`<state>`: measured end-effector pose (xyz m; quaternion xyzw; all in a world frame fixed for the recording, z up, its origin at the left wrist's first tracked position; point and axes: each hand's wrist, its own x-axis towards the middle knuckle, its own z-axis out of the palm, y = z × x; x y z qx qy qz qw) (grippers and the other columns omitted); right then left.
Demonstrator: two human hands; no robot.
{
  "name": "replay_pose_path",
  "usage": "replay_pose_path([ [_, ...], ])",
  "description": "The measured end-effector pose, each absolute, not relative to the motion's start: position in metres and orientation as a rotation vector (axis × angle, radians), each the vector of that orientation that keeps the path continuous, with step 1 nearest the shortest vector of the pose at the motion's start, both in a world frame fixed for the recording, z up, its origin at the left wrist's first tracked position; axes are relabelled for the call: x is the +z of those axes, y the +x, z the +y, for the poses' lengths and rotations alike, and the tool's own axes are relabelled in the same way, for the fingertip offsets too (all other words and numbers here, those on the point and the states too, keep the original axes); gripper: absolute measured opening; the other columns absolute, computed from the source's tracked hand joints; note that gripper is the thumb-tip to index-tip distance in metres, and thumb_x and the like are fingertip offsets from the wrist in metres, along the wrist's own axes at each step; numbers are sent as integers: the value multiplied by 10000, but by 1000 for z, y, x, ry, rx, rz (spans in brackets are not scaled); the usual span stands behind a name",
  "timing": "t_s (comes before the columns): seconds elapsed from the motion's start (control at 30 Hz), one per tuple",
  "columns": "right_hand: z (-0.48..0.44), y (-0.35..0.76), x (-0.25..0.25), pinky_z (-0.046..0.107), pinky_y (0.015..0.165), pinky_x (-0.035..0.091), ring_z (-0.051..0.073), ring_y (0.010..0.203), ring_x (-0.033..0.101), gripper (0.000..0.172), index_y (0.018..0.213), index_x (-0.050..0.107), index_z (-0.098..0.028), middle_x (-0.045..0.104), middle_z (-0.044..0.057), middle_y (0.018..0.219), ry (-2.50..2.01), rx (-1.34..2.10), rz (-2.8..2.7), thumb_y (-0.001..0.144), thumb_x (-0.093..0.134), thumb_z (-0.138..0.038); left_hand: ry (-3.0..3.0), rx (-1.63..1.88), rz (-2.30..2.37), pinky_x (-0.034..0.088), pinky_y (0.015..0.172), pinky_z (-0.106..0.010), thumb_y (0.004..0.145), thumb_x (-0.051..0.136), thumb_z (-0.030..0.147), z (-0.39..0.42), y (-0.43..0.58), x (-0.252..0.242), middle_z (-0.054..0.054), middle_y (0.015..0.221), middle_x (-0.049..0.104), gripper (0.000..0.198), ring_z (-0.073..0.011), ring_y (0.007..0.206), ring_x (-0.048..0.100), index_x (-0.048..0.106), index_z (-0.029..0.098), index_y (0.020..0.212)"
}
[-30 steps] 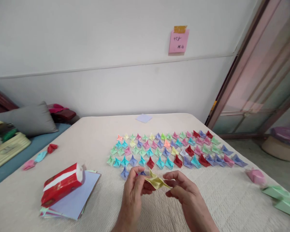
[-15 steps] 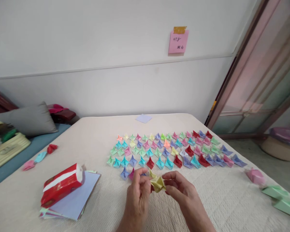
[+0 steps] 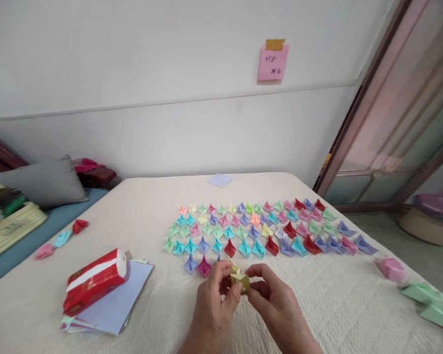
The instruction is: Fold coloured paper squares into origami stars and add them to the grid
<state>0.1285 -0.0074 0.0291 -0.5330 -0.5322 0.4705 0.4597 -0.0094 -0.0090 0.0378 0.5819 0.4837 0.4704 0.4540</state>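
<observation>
A small yellow folded paper piece [image 3: 239,280] is pinched between both my hands just above the cream tablecloth [image 3: 151,216]. My left hand [image 3: 214,305] grips its left side with thumb and fingers closed. My right hand [image 3: 273,300] closes on its right side. Beyond my hands lie several rows of small folded paper shapes [image 3: 258,226] in pink, blue, green, red and yellow. A magenta shape [image 3: 204,266] and a purple one [image 3: 190,264] sit just left of my fingers.
A red tissue pack [image 3: 94,280] rests on a stack of coloured paper sheets [image 3: 114,307] at the left. Loose paper shapes [image 3: 61,239] lie on a blue bench. Green folded pieces [image 3: 428,300] and a pink one [image 3: 390,268] lie at the right. A pink note [image 3: 273,62] hangs on the wall.
The yellow paper was stretched out long between my hands; my hands have come together and it is now squeezed into a small compact shape. The magenta shape by my left fingers is now uncovered.
</observation>
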Motion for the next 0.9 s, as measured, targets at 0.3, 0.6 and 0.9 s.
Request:
replay_pose_path([
  [0.3,-11,128,34,239,515,450,151,537,584,101,828,565,-227,583,-48,554,-1203,1247,-1344,751,526,-174,1313,1208,1204,495,650,-253,879,502,272,-3,-14,29,-17,779,674,118,-161,697,635,559,191,943],
  [0.6,-11,125,26,219,509,441,101,563,538,340,862,616,-227,624,18,980,-1123,978,-1647,690,406,-23,1384,1185,1257,414,562,-202,858,530,258,-3,-12,31,29,652,567,119,-121,591,520,593,184,789],
  [0.9,-11,127,29,238,547,485,139,672,610,330,977,662,-223,641,55,1054,-1146,982,-1621,764,460,-72,1299,1146,1095,493,682,-258,837,553,222,-4,-14,38,-36,813,677,160,-176,744,629,649,172,954],
])
